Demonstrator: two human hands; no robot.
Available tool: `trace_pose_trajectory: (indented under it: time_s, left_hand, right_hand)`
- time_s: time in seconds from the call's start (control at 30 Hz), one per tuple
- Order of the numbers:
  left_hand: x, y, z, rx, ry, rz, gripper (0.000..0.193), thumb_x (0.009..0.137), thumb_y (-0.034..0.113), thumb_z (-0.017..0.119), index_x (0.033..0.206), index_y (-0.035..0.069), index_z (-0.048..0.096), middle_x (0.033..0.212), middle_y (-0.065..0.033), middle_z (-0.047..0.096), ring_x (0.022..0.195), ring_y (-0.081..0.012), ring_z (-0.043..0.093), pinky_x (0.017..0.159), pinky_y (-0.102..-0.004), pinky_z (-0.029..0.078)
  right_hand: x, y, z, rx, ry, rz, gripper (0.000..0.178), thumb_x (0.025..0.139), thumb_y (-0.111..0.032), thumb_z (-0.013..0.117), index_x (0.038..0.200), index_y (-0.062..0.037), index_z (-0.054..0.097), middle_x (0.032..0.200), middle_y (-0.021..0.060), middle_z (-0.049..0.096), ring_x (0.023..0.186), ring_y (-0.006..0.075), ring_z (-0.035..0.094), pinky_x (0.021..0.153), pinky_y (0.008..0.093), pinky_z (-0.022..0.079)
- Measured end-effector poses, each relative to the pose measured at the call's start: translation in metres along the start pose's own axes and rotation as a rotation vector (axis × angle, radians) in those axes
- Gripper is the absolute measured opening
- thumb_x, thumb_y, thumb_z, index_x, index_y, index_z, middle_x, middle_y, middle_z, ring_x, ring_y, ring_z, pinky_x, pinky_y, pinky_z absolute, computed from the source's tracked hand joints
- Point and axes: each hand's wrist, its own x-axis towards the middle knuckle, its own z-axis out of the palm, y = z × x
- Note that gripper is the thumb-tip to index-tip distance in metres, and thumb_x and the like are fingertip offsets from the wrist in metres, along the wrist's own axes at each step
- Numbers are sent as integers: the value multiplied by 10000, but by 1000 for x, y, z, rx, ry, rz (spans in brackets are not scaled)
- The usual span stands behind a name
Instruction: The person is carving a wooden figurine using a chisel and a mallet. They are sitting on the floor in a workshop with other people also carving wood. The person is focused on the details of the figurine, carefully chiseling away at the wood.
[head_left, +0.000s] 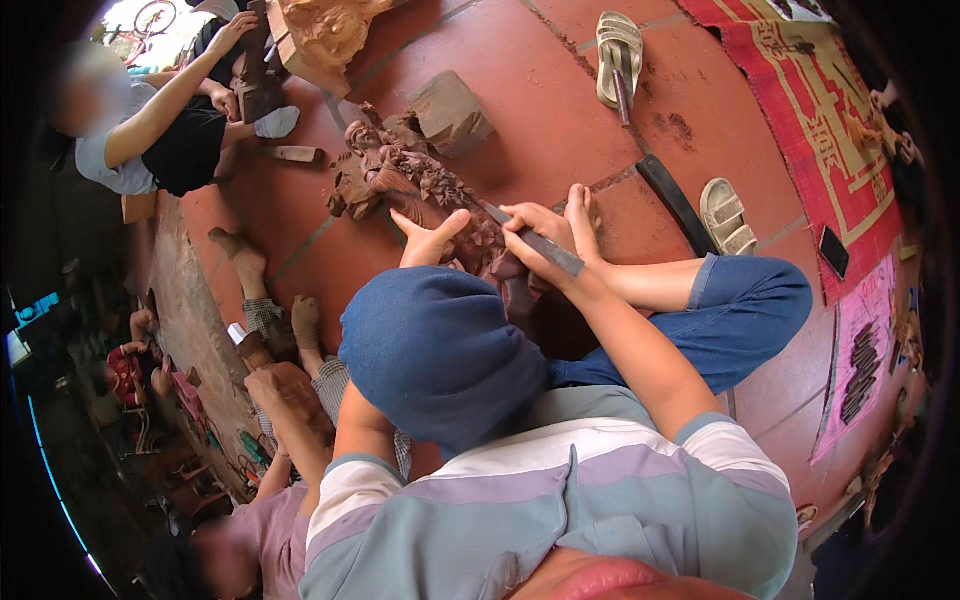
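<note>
A brown wood carving of a bearded, robed figure with dense relief lies tilted before my crossed legs. Spread against its side, my left hand has thumb and forefinger stretched apart; the other fingers are hidden behind the blue head covering. In my right hand is a flat, grey chisel-like tool. The tool's narrow end points up and left to the carved surface, and its broad end lies back over my wrist. The carving's lower end is partly covered by my arms.
A wood block rests beyond the carving, near a larger pale wood piece. Sandals, a dark long bar, a red mat and a phone lie rightward. Other people sit at the left.
</note>
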Motion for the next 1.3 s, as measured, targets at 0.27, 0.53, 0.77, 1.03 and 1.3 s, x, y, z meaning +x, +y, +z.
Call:
trace_pose_trajectory:
  time_s: [0.27,0.53,0.77,1.03,1.3]
  left_hand:
    - [12,-2,1,93,79,-23,1333,758,168,801,1396,251,-367,1241,-270,477,800,-277,611,480,-386,487]
    - [0,2,4,57,15,-74,1265,763,255,803,1447,271,-262,1225,-166,458,884,-230,546,690,-462,499]
    - [-1,-3,0,-72,-35,80,1258,770,248,799,1450,268,-259,1249,-165,444,883,-231,546,685,-466,495]
    - [-7,2,7,-116,-44,39,1290,743,200,825,1456,203,-250,1012,-74,492,740,-142,478,607,-354,477]
    - [1,-2,-1,-28,43,20,1333,729,241,828,1429,279,-306,1113,-261,500,590,-225,522,428,-368,432]
  right_hand:
    - [-14,6,-5,23,-61,13,283,769,-32,644,1049,-27,599,839,98,629,794,254,642,733,341,521]
    - [-5,1,-8,-3,-40,-42,143,769,-47,637,899,-29,579,890,107,644,815,295,642,731,357,523]
    - [15,-2,-1,34,-122,33,145,765,-33,633,892,-24,564,889,114,640,823,289,642,743,353,520]
    - [9,6,-3,35,-121,-63,200,766,-24,629,962,-26,591,874,102,627,801,288,633,720,355,517]
    - [11,-4,-3,43,-132,-56,121,772,-45,617,884,-33,571,831,99,613,772,301,619,688,375,507]
